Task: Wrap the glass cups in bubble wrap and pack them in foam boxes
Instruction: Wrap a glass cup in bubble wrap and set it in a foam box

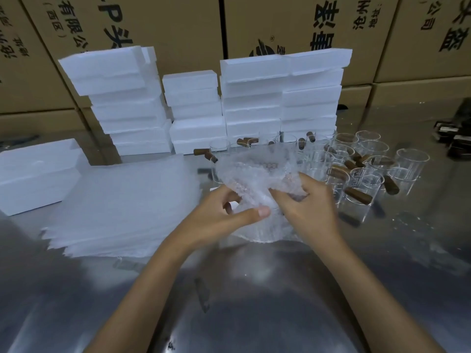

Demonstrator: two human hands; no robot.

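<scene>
A crumpled sheet of bubble wrap is held above a shiny metal bench by both hands, near the bench's middle. The left hand is curled round the lower left side of the sheet, its thumb pressed flat against the plastic and its fingers bent into the folds. The right hand is closed over the right side of the sheet, its fingers tucked into the wrap and partly hidden by it. Something clear is enclosed in the wrap below the hands, but whether it is a cup cannot be told through the plastic.

Just to the left of the hands, a flat stack of bubble wrap sheets is laid on the bench. To the right and behind the held sheet, a cluster of glass cups with brown wooden handles is stood upright, close together, on the bench. Behind these, white foam boxes are piled in several stacks along the back of the bench, and one open foam box is set apart at the left edge. Brown cardboard cartons printed with black characters are stacked behind everything. Dark objects, too blurred to be named, are seen at the far right.
</scene>
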